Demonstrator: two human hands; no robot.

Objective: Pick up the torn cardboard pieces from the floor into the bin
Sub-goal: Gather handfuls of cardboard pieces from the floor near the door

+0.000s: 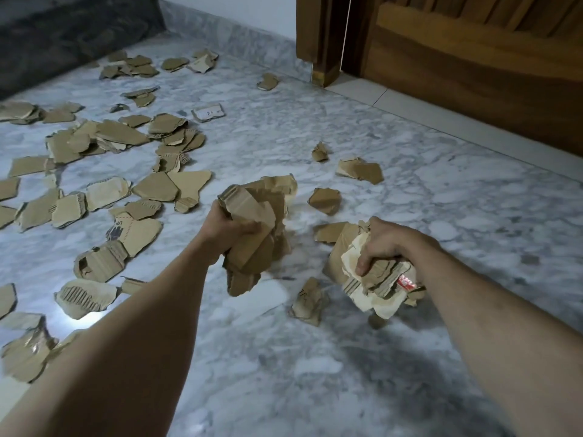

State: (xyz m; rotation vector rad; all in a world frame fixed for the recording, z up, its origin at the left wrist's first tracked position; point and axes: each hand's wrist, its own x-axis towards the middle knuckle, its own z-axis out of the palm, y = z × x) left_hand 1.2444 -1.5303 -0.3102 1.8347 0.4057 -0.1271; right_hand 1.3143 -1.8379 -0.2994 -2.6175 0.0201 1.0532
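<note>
My left hand (pixel 227 227) grips a thick bundle of torn brown cardboard pieces (pixel 255 234) above the marble floor. My right hand (pixel 383 244) grips a second bundle (pixel 375 285) of brown and pale torn pieces, one with a red print. Many more torn cardboard pieces (pixel 120 137) lie scattered over the floor to the left and ahead. A few single pieces lie close by: one (pixel 325 200) between the hands, one (pixel 307 301) under them, one (pixel 359 170) farther ahead. No bin is in view.
The grey-white marble floor (pixel 315 373) stretches around me. A wooden door (pixel 473 58) and its frame (pixel 318 36) stand at the back right. A dark surface (pixel 63 33) fills the back left corner, beside a marble skirting and white wall.
</note>
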